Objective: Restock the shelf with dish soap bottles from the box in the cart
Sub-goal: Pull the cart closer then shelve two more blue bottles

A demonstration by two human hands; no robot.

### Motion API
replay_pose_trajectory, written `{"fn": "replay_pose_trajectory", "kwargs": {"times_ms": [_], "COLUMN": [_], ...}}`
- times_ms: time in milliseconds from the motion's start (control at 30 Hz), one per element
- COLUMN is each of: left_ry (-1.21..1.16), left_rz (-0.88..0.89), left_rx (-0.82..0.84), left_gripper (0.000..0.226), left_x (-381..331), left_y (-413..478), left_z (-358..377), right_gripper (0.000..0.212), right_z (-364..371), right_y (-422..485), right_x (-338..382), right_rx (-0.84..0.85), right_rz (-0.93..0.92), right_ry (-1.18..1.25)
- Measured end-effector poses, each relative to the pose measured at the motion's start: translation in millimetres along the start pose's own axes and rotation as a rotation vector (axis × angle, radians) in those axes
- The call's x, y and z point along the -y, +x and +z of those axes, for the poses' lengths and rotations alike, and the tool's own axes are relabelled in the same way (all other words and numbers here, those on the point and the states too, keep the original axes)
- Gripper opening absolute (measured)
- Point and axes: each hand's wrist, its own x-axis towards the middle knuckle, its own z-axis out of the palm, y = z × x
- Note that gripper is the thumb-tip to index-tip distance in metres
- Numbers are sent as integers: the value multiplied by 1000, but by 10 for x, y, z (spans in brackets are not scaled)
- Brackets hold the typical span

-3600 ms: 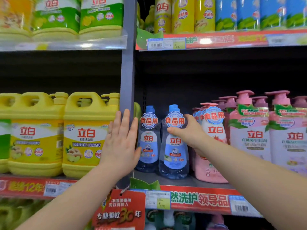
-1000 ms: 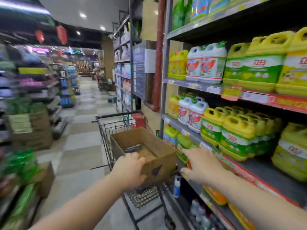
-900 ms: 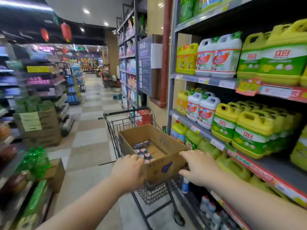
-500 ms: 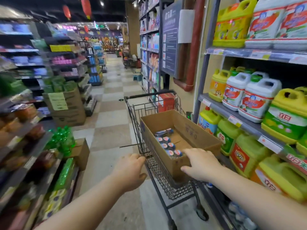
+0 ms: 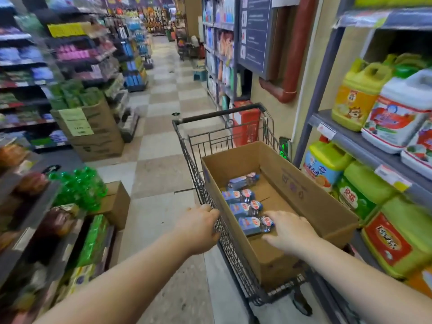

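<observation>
A wire shopping cart point(image 5: 195, 157) stands in the aisle with an open cardboard box point(image 5: 294, 185) in it. Several blue dish soap bottles point(image 5: 242, 197) lie on their sides along the box's left half. My right hand point(image 5: 291, 231) is inside the box with fingers spread, its fingertips touching the cap end of the nearest bottle point(image 5: 253, 224) without gripping it. My left hand point(image 5: 199, 226) is at the cart's left rim, fingers curled onto the wire edge beside the box. The shelf point(image 5: 346, 136) runs along the right.
Large yellow, white and green detergent jugs point(image 5: 357, 99) fill the right-hand shelves close to the cart. Stacked cardboard boxes point(image 5: 93, 134) and green bottle packs point(image 5: 79, 188) line the left side of the aisle. The checkered floor point(image 5: 161, 127) stretches ahead.
I have turned from the shelf to the cart. My right hand moved from the box's near edge down inside to the nearest bottle. My left hand reached forward onto the cart's rim.
</observation>
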Motion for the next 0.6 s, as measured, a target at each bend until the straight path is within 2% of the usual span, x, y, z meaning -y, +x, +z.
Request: {"fn": "replay_pose_trajectory", "kwargs": {"times_ms": [200, 433, 600], "left_ry": [-19, 5, 38], "left_rz": [89, 316, 393], "left_rx": [51, 85, 148], "left_gripper": [41, 47, 49], "left_x": [349, 986, 1381], "left_y": [793, 1767, 2409], "left_z": [152, 310, 414], "right_gripper": [58, 64, 64], "right_z": [90, 268, 518], "right_y": [604, 1230, 1417], "right_x": [-26, 53, 219], "right_rx": [17, 82, 154], "right_rz": [128, 426, 612], "right_ry": [20, 124, 242]}}
